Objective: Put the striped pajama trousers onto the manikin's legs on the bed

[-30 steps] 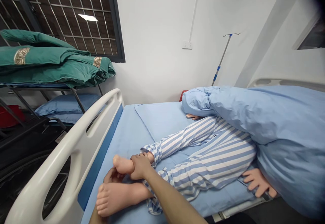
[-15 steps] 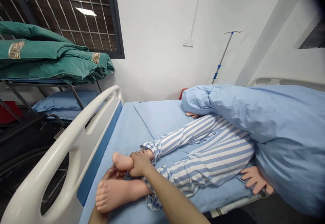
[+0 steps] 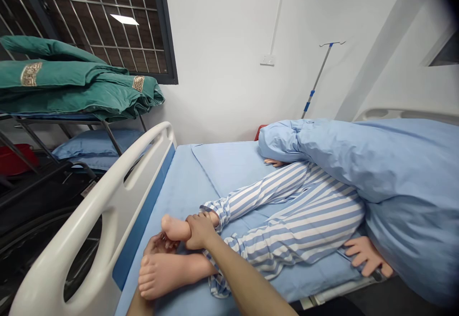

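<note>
White wall (image 3: 222,58) and barred window (image 3: 96,15) rise behind the bed, whose pale blue sheet (image 3: 229,163) lies beneath a mannequin's legs in striped trousers (image 3: 315,220). Compared with half a second ago, everything sits slightly further right in our view, while our two hands keep much the same places about the far foot (image 3: 176,229). That foot lies just beyond the near foot (image 3: 161,274), towards the footboard (image 3: 50,268). Our right hand (image 3: 201,230) is wrapped over the far ankle, just below the trouser cuff. Our left hand (image 3: 158,245) has its fingers bent beneath the far foot; the near foot covers our wrist, so we cannot tell how firmly it grips. Our right forearm crosses over the near trouser leg's cuff. Blue quilt (image 3: 358,148) hides the mannequin's upper body, with one of its hands (image 3: 367,256) showing at the near edge of the bed. Footboard stands between us and the black wheelchair (image 3: 36,182). Beyond are a folded green quilt (image 3: 64,96), a red basin (image 3: 16,160) and, near the wall, a drip stand (image 3: 317,79).
</note>
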The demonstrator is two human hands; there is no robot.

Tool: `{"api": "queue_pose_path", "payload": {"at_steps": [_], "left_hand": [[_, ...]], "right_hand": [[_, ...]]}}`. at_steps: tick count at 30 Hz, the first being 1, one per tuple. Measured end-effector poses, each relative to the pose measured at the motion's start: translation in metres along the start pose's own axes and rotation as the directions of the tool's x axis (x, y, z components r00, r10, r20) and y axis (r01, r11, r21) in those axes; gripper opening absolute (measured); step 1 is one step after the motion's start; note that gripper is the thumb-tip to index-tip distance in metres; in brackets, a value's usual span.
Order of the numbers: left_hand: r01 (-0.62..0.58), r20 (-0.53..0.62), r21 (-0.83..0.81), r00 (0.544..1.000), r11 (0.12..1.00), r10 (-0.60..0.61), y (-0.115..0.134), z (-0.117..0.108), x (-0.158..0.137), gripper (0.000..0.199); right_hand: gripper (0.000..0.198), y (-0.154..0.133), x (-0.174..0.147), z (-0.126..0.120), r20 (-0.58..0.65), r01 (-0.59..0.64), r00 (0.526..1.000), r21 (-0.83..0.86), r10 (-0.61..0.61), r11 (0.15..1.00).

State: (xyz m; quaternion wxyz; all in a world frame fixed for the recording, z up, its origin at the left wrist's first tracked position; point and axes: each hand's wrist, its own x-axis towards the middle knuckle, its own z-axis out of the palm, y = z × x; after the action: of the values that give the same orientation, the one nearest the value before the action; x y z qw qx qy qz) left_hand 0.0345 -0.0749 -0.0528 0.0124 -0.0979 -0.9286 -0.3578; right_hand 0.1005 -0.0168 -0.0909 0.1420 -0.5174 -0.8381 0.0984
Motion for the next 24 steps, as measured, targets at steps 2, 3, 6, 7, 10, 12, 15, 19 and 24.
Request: {"api": "queue_pose_path", "payload": {"at_steps": [2,3,6,7,10,12,15,19,24], "left_hand": [[0.033,-0.121,0.051,0.992,0.998,-0.026,0.004,0.008,-0.002,0.047],[0.018,-0.128,0.050,0.992,0.999,-0.011,0.004,0.011,-0.002,0.047],[0.017,-0.137,0.033,0.990,0.999,-0.013,0.001,0.016,0.000,0.048],[0.017,-0.139,0.037,0.990,0.999,-0.012,0.000,0.016,0.001,0.049],[-0.002,-0.140,0.070,0.990,0.998,0.012,-0.001,0.012,0.001,0.049],[-0.008,-0.143,0.084,0.990,0.996,0.020,0.000,0.010,-0.001,0.048],[-0.018,-0.155,0.084,0.987,0.996,0.031,0.001,0.008,-0.002,0.047],[-0.011,-0.180,0.107,0.983,0.994,0.031,-0.001,0.011,-0.002,0.049],[-0.012,-0.174,0.101,0.984,0.995,0.029,-0.003,0.015,0.000,0.047]], "right_hand": [[0.044,0.000,0.000,0.000,0.010,0.003,1.000,0.000,-0.003,1.000],[0.044,0.000,0.001,0.000,0.013,0.006,1.000,0.000,-0.006,1.000],[0.044,0.000,0.000,-0.001,0.010,0.005,1.000,0.001,-0.005,1.000],[0.044,0.000,0.000,-0.002,0.010,0.002,1.000,0.002,-0.002,1.000],[0.045,-0.002,-0.001,-0.004,0.012,-0.001,1.000,0.005,0.001,1.000],[0.046,-0.003,-0.002,-0.006,0.024,-0.007,1.000,0.005,0.006,1.000],[0.044,-0.004,-0.002,-0.009,0.041,-0.017,0.999,-0.002,0.017,1.000],[0.044,-0.004,-0.002,-0.008,0.040,-0.025,0.999,-0.008,0.026,1.000],[0.045,-0.002,-0.002,-0.005,0.017,-0.011,1.000,0.004,0.011,1.000]]}}
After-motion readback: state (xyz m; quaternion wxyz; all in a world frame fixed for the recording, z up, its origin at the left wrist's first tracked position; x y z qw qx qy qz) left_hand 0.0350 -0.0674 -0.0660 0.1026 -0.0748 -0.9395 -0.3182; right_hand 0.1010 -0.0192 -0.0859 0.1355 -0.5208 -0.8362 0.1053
